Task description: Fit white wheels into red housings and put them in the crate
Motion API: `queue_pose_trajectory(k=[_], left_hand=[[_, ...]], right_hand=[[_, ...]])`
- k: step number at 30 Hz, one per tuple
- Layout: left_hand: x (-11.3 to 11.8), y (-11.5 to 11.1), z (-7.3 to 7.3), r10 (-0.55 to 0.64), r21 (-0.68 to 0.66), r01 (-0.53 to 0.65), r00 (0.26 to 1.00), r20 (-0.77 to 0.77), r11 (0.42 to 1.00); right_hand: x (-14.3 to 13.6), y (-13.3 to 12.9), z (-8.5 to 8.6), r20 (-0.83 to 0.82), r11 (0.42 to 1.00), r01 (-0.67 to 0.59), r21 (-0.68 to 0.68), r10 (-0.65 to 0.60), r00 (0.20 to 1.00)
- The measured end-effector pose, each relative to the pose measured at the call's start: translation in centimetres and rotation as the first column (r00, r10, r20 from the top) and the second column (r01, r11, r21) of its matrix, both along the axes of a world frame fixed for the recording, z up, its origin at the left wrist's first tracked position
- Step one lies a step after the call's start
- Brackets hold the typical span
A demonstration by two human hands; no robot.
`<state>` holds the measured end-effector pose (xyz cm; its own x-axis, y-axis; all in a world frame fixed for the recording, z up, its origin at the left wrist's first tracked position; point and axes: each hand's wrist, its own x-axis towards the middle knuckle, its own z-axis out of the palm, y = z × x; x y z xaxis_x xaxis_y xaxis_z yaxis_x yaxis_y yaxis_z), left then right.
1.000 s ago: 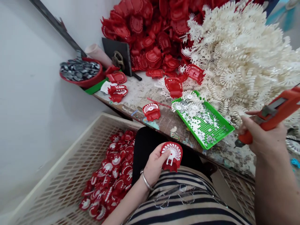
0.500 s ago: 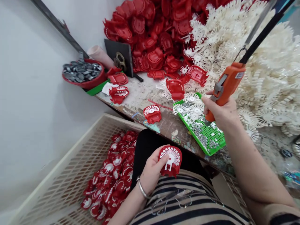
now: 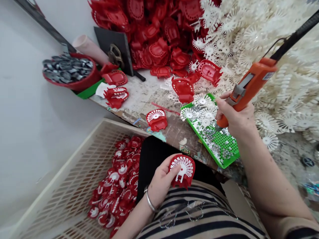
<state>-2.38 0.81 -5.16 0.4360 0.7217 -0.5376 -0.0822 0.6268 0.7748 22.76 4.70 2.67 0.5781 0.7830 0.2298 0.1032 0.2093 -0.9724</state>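
My left hand (image 3: pixel 164 177) grips a red plastic housing with a white fan-shaped insert (image 3: pixel 184 166), thumb on the insert, just above my lap. My right hand (image 3: pixel 238 121) is wrapped round an orange electric screwdriver (image 3: pixel 256 84). The tool is tilted, with its tip down at the screws or washers in a green perforated tray (image 3: pixel 225 162). Small silvery metal pieces (image 3: pixel 209 134) are scattered across that tray, and several white fan-shaped pieces (image 3: pixel 205 114) lie at its far end. Another red housing with a white insert (image 3: pixel 157 119) rests on the bench edge.
Red housings (image 3: pixel 159 49) are heaped at the back, with white fan pieces (image 3: pixel 274 83) piled at the right. A red bowl of dark metal parts (image 3: pixel 69 71) stands at the left. Below the bench, a cream plastic crate (image 3: pixel 62 179) holds many red-and-white assemblies (image 3: pixel 122 169).
The screwdriver has tilted further right, its tip shifting slightly left over the tray. Loose metal pieces in the tray have shifted. My left hand keeps the same hold, and the camera view has moved a little.
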Motion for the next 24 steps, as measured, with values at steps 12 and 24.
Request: queue_pose_trajectory(k=[12, 24], left_hand=[[0.0, 0.0, -0.7, -0.004, -0.011, 0.004, 1.000, 0.021, 1.000], [-0.3, -0.2, -0.4, -0.039, -0.003, 0.040, 0.999, 0.030, 0.999]], right_hand=[[0.0, 0.4, -0.3, 0.024, 0.999, 0.032, 0.030, -0.033, 0.999], [0.2, 0.2, 0.5, -0.018, 0.990, 0.065, 0.125, -0.063, 0.998]])
